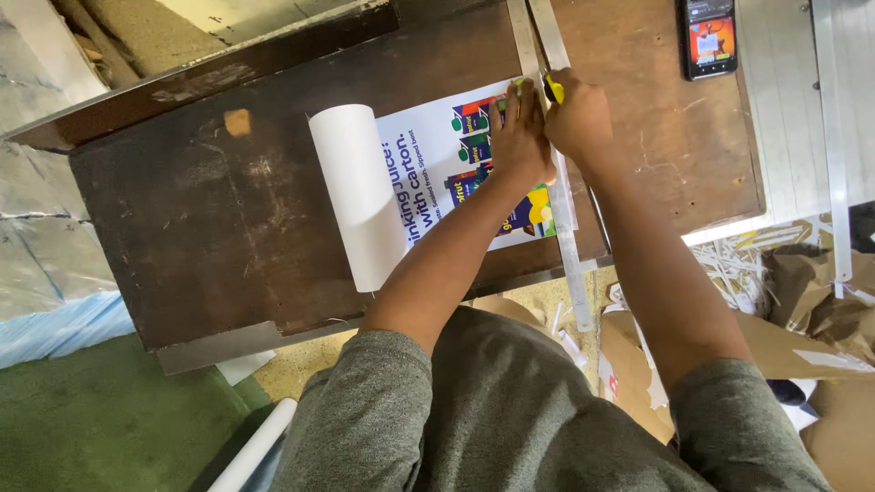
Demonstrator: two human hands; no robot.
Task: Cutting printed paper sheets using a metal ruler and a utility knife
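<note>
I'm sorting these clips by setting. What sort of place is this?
Probably a small print-finishing or sign workshop: a worn wooden worktable, a printed poster being trimmed along a metal ruler with a yellow cutter, and paper and cardboard offcuts on the floor.

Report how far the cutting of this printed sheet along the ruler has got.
Done: the printed sheet lies unrolled on the wooden table, metal ruler along its edge. In hand: left hand presses the ruler; right hand holds the yellow cutter at the far end. Left: the edge nearer the person.
</note>
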